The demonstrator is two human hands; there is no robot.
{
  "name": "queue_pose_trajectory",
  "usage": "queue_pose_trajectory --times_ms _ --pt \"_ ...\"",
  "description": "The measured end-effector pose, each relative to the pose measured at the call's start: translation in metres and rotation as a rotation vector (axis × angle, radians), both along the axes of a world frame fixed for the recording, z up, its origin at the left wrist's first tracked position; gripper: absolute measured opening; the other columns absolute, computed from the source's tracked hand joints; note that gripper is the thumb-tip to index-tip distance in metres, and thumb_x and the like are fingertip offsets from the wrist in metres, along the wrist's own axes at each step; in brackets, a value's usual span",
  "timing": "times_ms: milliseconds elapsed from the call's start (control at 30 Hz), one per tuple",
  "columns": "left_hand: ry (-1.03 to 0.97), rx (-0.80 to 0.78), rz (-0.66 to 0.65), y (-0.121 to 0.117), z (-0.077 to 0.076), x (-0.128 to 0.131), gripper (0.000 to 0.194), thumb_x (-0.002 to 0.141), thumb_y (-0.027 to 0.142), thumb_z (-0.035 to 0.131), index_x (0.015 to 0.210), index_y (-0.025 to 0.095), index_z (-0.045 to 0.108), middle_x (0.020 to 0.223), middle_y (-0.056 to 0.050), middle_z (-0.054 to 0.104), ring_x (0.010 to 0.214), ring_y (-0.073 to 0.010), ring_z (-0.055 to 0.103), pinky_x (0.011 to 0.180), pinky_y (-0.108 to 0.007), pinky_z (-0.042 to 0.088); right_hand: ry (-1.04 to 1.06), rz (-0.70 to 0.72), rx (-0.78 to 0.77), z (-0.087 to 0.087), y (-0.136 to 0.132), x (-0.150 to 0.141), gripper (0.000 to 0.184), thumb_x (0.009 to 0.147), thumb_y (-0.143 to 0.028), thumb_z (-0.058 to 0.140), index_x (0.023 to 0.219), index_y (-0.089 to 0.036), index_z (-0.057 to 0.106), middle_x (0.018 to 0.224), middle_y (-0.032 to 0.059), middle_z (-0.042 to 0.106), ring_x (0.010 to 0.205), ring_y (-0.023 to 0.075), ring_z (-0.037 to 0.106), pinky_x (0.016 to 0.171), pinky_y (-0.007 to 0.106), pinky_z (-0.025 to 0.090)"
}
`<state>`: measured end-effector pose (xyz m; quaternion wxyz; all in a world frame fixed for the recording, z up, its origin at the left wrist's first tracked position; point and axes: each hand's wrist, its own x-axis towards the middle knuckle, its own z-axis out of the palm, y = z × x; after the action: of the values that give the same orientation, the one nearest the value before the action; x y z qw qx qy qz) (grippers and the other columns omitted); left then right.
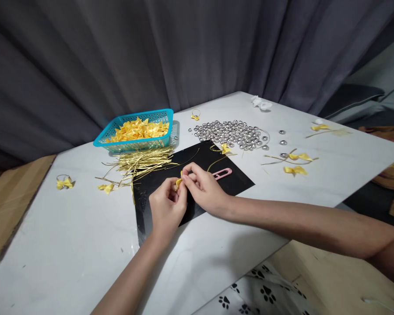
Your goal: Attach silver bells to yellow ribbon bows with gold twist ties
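Hands, left (pixel 168 202) and right (pixel 206 188), pinch a yellow bow (pixel 178 183) between fingertips above a black mat (pixel 197 210), probably to steady something small; gold ties (pixel 144 160) lie just beyond, likely for easy reach.

Specimen: one small yellow piece (pixel 178 183), slightly glossy, pinched between the fingertips of left hand (pixel 168 202) and right hand (pixel 205 189). Held above black sheet (pixel 239 180). Visible portion narrow, roughly upright; remainder hidden by fingers, full shape unreadable.
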<state>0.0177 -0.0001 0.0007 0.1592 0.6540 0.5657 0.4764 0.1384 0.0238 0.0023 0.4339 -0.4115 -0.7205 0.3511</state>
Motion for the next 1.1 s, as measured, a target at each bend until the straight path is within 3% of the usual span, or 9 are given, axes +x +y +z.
queue_pose_trajectory --times_ms 267,467,667,900,1000,1100 --pt "0.173 0.136 -0.008 0.004 0.000 -0.004 0.008 0.079 0.021 0.054 0.074 0.016 0.060 0.051 0.005 0.050 0.043 -0.0084 0.044 0.045 -0.019 0.036 -0.365 0.026 0.192 0.007 -0.001 0.007 0.011 0.091 -0.022 0.037 0.092 -0.017 0.046 0.060 -0.0021 0.052 0.050 0.0129 0.050 0.052 0.023 0.029" --pt "0.158 0.122 -0.009 0.004 -0.001 -0.006 0.009 0.079 0.021 0.054 0.075 0.016 0.060 0.052 0.004 0.051 0.044 -0.0088 0.045 0.046 -0.019 0.036 -0.336 0.045 0.186 0.007 0.001 0.007 0.010 0.091 -0.021 0.038 0.091 -0.016 0.047 0.055 -0.0042 0.046 0.048 0.0113 0.045 0.052 0.022 0.028" --pt "-0.077 -0.015 -0.026 0.007 -0.004 -0.008 0.012 0.079 0.027 0.056 0.077 0.016 0.060 0.057 0.002 0.055 0.049 -0.0095 0.049 0.048 -0.019 0.040 -0.278 0.052 0.233 0.003 0.004 0.010 0.008 0.090 -0.021 0.042 0.088 -0.017 0.048 0.054 -0.0064 0.040 0.045 0.0083 0.037 0.051 0.021 0.026" --pt "-0.224 -0.074 -0.049 0.010 -0.004 -0.010 0.014 0.078 0.029 0.058 0.078 0.016 0.061 0.061 0.001 0.058 0.053 -0.0106 0.052 0.051 -0.020 0.042 -0.223 0.044 0.146 0.001 0.004 0.010 0.006 0.088 -0.020 0.044 0.084 -0.017 0.048 0.055 -0.0066 0.039 0.046 0.0074 0.035 0.051 0.021 0.025" --pt "-0.184 -0.059 -0.050 0.010 -0.003 -0.008 0.012 0.078 0.028 0.058 0.077 0.016 0.060 0.060 0.002 0.057 0.052 -0.0099 0.051 0.049 -0.019 0.041 -0.066 0.021 0.060 0.002 0.003 0.007 0.006 0.088 -0.019 0.044 0.083 -0.017 0.047 0.063 -0.0048 0.044 0.050 0.0073 0.037 0.052 0.021 0.028" --pt "-0.079 -0.014 -0.054 0.008 -0.003 -0.006 0.010 0.077 0.025 0.058 0.075 0.015 0.061 0.056 0.003 0.056 0.047 -0.0084 0.048 0.047 -0.018 0.039 0.133 0.006 -0.127 0.004 0.005 0.003 0.007 0.087 -0.020 0.045 0.082 -0.016 0.048 0.069 -0.0029 0.047 0.056 0.0079 0.041 0.054 0.021 0.033"
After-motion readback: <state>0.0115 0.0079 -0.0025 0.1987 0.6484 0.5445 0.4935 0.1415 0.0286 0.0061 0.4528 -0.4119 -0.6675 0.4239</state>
